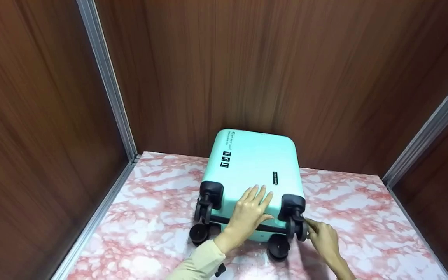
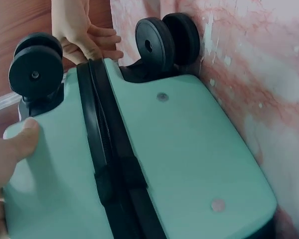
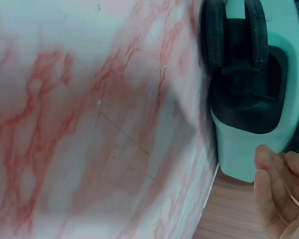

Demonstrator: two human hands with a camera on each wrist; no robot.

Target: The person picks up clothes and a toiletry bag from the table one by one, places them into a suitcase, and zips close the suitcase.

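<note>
A mint-green hard-shell suitcase (image 1: 257, 159) lies flat, its wheeled end toward me. My left hand (image 1: 247, 214) rests on its upper shell near that end, fingers straight and spread, thumb by the edge. A black zipper band (image 2: 102, 124) runs around the side between the two shells. At the right corner beside the black double wheels (image 1: 297, 227), my right hand (image 1: 323, 237) has its thumb and index finger right at this band. Its other fingers point toward the floor in the left wrist view. Whatever lies between thumb and index is hidden, so I cannot tell if they hold anything.
Pink-and-white marbled surface (image 1: 161, 217) spreads under the suitcase. A brown wood-grain panel (image 1: 247, 70) stands right behind it, with further panels at left and right. More black wheels (image 1: 278, 247) stick out toward me at the near end.
</note>
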